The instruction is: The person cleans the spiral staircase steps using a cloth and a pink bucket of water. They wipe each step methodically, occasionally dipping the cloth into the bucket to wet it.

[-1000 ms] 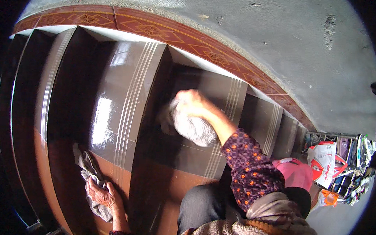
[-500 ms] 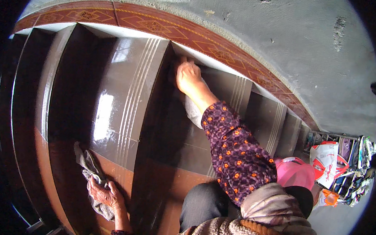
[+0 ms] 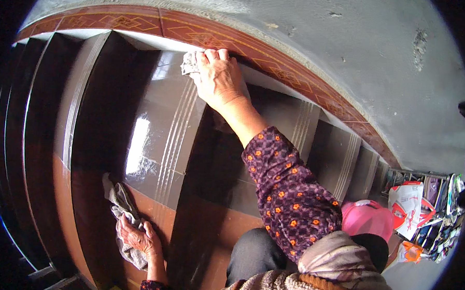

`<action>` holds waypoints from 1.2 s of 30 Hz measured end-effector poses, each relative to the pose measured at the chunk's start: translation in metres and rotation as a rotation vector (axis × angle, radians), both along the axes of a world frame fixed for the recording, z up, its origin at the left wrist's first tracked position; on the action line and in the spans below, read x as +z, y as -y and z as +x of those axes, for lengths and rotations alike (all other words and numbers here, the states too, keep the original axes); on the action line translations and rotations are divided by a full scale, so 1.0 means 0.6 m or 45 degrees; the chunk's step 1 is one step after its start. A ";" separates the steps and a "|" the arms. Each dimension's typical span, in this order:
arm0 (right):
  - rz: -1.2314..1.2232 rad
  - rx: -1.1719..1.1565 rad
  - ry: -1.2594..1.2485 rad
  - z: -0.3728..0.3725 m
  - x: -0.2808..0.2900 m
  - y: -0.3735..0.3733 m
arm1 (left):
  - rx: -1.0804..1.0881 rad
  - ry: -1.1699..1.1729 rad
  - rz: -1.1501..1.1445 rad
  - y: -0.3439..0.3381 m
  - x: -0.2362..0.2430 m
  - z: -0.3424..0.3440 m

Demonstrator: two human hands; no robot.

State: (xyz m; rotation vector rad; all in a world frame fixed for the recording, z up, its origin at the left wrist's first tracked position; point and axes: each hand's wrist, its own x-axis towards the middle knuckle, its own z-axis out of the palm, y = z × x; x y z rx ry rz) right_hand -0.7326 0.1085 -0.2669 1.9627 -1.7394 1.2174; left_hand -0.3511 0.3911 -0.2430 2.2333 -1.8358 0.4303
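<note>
My right hand (image 3: 220,82) presses a bunched pale cloth (image 3: 190,64) against the far end of a shiny grey stair tread (image 3: 164,98), right by the tiled skirting. Its fingers are curled over the cloth, covering much of it. At the lower left, my left hand (image 3: 139,238) rests on a crumpled grey cloth (image 3: 120,197), fingers bent over its folds. That cloth lies on the brown-orange part (image 3: 149,207) of the same step, with one end reaching up toward the dark riser.
Red patterned skirting (image 3: 196,32) follows the stairs beneath a rough grey wall (image 3: 350,51). More steps rise to the left and descend to the right. A pink bucket (image 3: 367,218) stands lower right, near a rack of shoes (image 3: 441,226) and a white-and-red bag (image 3: 405,207).
My right hand has moved up and left with its cloth, from the lower step onto the tread's far end. My left hand remains on the grey cloth; the whole view has shifted slightly.
</note>
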 end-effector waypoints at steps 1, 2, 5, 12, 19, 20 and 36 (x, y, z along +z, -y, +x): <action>0.108 0.045 0.099 0.016 0.003 -0.007 | -0.002 0.006 -0.007 -0.002 0.002 -0.001; 0.041 0.069 0.186 0.032 0.007 -0.027 | 0.008 -0.013 -0.016 -0.002 0.001 -0.002; 0.236 0.495 0.151 0.097 0.035 -0.145 | 0.003 0.005 -0.001 -0.003 0.000 -0.001; 0.183 0.458 0.244 0.070 0.104 -0.129 | 0.030 -0.040 -0.053 -0.002 -0.009 0.002; 0.436 0.405 -0.573 0.093 0.076 0.048 | 0.071 -0.017 -0.028 -0.001 -0.009 0.001; 0.544 0.466 -0.596 0.089 0.067 0.051 | 0.083 -0.062 -0.021 -0.002 -0.008 0.002; 0.692 -0.114 0.064 -0.110 -0.055 -0.241 | 0.038 0.001 -0.015 -0.002 -0.006 0.003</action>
